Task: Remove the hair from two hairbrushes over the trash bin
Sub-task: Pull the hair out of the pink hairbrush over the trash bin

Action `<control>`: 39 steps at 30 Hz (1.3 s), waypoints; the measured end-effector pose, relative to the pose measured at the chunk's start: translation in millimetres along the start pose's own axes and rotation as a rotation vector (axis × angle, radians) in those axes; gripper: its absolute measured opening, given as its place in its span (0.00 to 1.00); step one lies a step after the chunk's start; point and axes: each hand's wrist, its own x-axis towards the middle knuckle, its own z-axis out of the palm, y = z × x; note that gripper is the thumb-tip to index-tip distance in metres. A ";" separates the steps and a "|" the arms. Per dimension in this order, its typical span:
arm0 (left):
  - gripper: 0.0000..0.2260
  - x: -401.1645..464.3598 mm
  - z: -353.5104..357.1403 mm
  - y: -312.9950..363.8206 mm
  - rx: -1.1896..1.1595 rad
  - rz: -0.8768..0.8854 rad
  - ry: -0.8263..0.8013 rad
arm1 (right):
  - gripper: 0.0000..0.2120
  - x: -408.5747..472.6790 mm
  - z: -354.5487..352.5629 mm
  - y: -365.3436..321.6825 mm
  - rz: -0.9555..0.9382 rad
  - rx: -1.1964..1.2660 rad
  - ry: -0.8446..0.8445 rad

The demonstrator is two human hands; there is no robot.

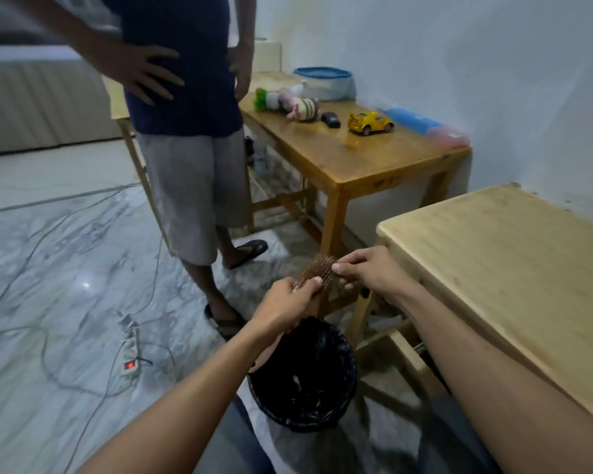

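I hold a brown hairbrush [317,270] with pale-tipped bristles above a trash bin [302,374] lined with a black bag. My left hand [286,307] grips the brush near its lower end and handle. My right hand [367,271] pinches at the bristles on the brush's upper right side. Whether hair is between those fingers is too blurred to tell. Only one brush is in view.
A light wooden table [514,268] stands to my right. Farther back, a darker wooden table [353,155] carries a yellow toy car [370,123], soft toys and a blue-lidded tub. A person stands just beyond the bin. A power strip [131,354] and cables lie on the marble floor.
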 end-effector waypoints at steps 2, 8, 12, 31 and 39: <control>0.23 -3.2 -8.4 -20.6 0.016 -0.041 0.029 | 0.07 8.9 22.3 10.6 0.029 0.042 -0.059; 0.25 -8.7 -22.5 -73.3 0.026 -0.133 0.135 | 0.04 24.8 73.5 37.6 0.101 0.079 -0.143; 0.22 -16.7 -23.5 -99.0 0.012 -0.162 0.166 | 0.04 31.4 91.2 58.7 0.148 0.079 -0.206; 0.31 -31.1 -1.5 -112.1 0.257 -0.151 0.214 | 0.33 10.4 46.3 106.7 0.209 -0.047 -0.060; 0.19 -26.1 21.9 -93.1 0.448 -0.017 0.164 | 0.14 -12.0 58.3 106.0 -0.017 -0.016 -0.010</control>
